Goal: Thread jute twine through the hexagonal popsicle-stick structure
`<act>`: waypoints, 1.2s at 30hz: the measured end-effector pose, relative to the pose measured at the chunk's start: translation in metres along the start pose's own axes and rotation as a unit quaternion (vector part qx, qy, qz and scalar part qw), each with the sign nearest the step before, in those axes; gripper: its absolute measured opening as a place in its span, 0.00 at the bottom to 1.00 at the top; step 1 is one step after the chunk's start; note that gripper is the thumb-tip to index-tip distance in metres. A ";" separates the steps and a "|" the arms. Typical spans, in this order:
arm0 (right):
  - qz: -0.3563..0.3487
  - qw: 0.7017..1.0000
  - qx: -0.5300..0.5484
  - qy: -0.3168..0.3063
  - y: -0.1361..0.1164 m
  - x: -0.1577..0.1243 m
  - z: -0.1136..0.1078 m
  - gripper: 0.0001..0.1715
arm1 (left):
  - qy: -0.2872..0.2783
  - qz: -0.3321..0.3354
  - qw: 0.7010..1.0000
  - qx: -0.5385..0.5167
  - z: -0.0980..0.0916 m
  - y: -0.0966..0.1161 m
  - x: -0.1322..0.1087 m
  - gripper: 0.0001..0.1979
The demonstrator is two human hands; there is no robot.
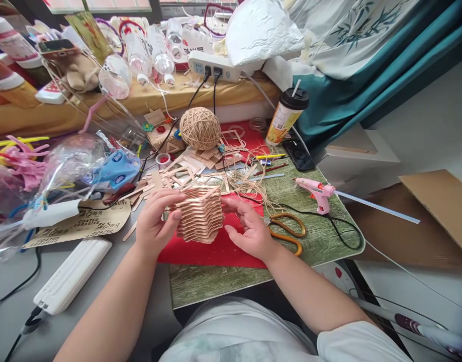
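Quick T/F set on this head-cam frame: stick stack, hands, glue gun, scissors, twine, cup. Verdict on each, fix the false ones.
1. The stick stack is between the left hand and the right hand. True.
2. The glue gun lies left of the stack. False: the pink glue gun lies to its right.
3. The twine ball is farther from the person than the stack. True.
4. The left hand holds the scissors. False: the scissors lie near the right hand, handles on the green surface.
5. The lidded cup has a straw in it. True.
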State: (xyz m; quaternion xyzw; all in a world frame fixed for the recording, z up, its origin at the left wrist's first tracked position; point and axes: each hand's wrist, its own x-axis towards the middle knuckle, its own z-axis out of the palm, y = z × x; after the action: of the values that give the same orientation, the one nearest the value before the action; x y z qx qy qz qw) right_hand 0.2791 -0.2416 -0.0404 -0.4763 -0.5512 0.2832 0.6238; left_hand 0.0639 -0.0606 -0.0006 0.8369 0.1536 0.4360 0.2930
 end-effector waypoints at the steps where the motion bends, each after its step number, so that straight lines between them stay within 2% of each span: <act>1: -0.001 1.000 -0.013 -0.002 0.000 0.000 0.000 0.40 | 0.009 -0.018 1.000 -0.009 0.001 0.000 -0.001 0.12; 9: 0.019 0.997 -0.066 -0.022 -0.003 0.001 -0.002 0.44 | 0.044 -0.211 0.973 -0.077 0.008 -0.002 -0.008 0.15; 15: 0.013 0.995 -0.096 0.002 0.001 0.000 0.000 0.41 | 0.022 -0.250 0.963 -0.098 0.011 -0.002 -0.006 0.18; 21: 0.018 0.995 -0.098 0.004 0.002 0.000 0.001 0.38 | 0.028 -0.268 0.958 -0.100 0.015 -0.003 -0.006 0.21; 25: 0.007 0.995 -0.101 0.007 0.004 -0.002 0.001 0.38 | 0.019 -0.219 0.971 -0.093 0.012 -0.005 -0.007 0.17; 30: -0.052 0.986 -0.159 0.014 0.003 -0.001 0.000 0.42 | 0.009 -0.032 0.998 -0.045 0.004 -0.003 -0.005 0.11; 33: -0.070 0.981 -0.178 0.026 0.004 -0.001 0.001 0.43 | -0.024 0.040 0.999 -0.003 0.001 0.000 -0.003 0.14; 36: -0.037 0.988 -0.142 0.054 0.011 -0.004 0.002 0.39 | -0.061 0.093 0.993 0.041 -0.001 0.003 -0.001 0.21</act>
State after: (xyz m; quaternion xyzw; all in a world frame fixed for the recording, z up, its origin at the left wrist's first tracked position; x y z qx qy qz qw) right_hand 0.2783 -0.2407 -0.0523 -0.5543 -0.5686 0.1527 0.5884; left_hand 0.0626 -0.0628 0.0011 0.8839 0.0744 0.4029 0.2256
